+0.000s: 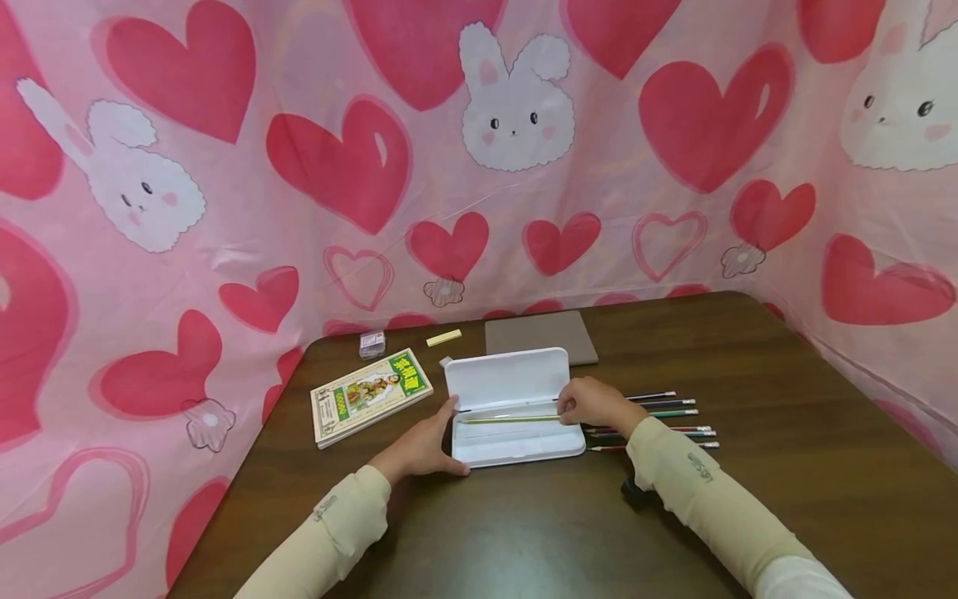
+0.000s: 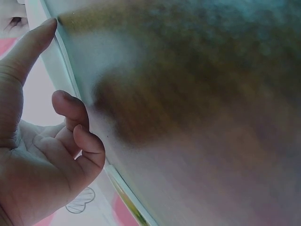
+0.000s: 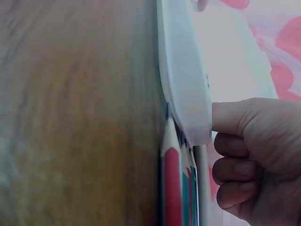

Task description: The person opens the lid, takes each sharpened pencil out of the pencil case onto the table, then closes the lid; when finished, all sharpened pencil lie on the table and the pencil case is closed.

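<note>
A white pencil case (image 1: 509,378) lies with its lid raised in the middle of the table. My left hand (image 1: 422,445) holds its left end, thumb at the front corner and fingers toward the hinge. The left wrist view shows that thumb on the case's pale edge (image 2: 66,56), other fingers bent. My right hand (image 1: 595,403) pinches one end of a yellow-green pencil (image 1: 516,420), which lies lengthwise over the open tray. In the right wrist view the fingers curl at the case's end wall (image 3: 186,70); the fingertips are hidden behind it.
Several pencils (image 1: 688,413) lie right of the case, partly behind my right hand, tips toward it. Behind the case is a flat grey-brown rectangle (image 1: 539,333). At the left are a booklet (image 1: 372,395), a small clear box (image 1: 372,344) and a yellow strip (image 1: 444,338).
</note>
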`<state>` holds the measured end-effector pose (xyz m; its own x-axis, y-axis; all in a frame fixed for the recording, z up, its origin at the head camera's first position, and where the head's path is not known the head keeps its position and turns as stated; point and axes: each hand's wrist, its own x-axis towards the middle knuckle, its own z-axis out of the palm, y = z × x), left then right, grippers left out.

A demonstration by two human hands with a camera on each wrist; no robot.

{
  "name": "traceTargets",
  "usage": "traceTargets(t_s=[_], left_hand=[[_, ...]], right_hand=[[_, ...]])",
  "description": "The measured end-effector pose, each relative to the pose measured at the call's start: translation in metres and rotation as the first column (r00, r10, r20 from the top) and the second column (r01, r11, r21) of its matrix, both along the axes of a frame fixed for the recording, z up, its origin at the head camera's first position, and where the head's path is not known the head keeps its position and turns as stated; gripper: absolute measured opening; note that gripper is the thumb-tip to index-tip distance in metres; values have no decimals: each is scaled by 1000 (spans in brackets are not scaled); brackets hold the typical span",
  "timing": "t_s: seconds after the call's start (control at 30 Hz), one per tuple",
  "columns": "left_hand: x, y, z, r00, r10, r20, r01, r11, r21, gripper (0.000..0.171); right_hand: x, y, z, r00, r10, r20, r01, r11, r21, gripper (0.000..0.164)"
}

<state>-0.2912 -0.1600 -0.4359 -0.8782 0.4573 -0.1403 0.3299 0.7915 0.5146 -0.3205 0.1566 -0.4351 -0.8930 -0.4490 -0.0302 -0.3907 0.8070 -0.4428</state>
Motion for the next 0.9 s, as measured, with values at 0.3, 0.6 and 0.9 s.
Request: traceTargets(t_s=[0.3, 0.6, 0.9], left_hand=[[-1, 1, 0, 1000, 8, 0, -8, 1000, 0, 116], [0, 1, 0, 1000, 9, -6, -9, 1000, -2, 117], [-2, 0, 0, 1000, 15, 0, -15, 1000, -2, 117]], right_hand=[[5, 3, -3, 997, 37, -68, -38, 999, -6, 6], [12, 18, 7, 988, 42, -150, -49, 998, -41, 4], [15, 51, 12, 989, 48, -140, -61, 994, -90, 5]])
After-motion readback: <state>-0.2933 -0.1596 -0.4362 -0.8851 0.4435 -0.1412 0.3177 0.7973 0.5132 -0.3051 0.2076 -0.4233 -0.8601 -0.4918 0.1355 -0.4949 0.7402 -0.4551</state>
